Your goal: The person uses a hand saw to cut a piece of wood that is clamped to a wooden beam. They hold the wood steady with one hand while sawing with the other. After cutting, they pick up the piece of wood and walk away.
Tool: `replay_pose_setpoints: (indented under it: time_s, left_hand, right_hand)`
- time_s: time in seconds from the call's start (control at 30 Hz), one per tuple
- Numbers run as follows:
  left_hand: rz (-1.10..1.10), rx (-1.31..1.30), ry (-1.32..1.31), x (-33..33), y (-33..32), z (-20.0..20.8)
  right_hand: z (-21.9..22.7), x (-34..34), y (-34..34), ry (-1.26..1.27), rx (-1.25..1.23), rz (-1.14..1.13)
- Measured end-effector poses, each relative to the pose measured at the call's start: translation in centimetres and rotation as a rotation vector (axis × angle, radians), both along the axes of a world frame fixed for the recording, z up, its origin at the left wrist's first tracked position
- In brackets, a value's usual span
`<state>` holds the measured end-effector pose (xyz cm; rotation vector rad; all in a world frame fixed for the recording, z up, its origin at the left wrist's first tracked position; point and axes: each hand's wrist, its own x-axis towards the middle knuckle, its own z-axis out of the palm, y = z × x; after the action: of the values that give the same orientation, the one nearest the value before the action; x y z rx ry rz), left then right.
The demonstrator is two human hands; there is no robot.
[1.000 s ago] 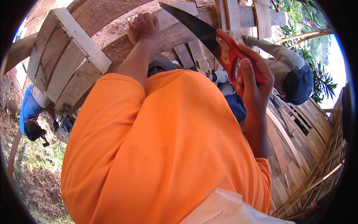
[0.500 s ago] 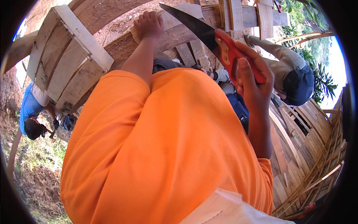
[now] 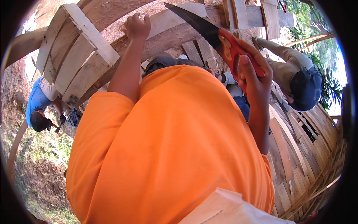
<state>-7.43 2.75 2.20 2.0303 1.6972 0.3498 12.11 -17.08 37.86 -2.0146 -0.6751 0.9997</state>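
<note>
Here, saw (image 3: 210, 33) in right fingers (image 3: 260, 56)

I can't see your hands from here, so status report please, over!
Right hand gripping saw. Left hand by pale board's end, contact unclear. Possibly in the way: person bent over at right.

The saw handle (image 3: 232, 47) is red, blade (image 3: 199, 26) blackish, shirt (image 3: 175, 142) orange.

"Please, is there any writing which one can read on the saw (image 3: 219, 37)?"
"No, I cannot read any letter or number there."
"And on the orange shirt (image 3: 167, 142), or on the dark cap (image 3: 306, 89)?"
"Also on these, I can read nothing."
</note>
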Motion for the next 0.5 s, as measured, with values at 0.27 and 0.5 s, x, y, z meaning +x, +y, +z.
replay_pose_setpoints:
  time_s: [0.27,0.5]
  left_hand:
    - [-0.266,-0.098,0.193,-2.1,-1.7,2.3]
    - [-0.176,-0.478,-0.533,-4.3,0.0,7.7]
  right_hand:
    - [-1.2,2.9,-2.9,0.1,0.117,0.019]
    - [1.8,9.7,-8.6,0.143,0.326,0.019]
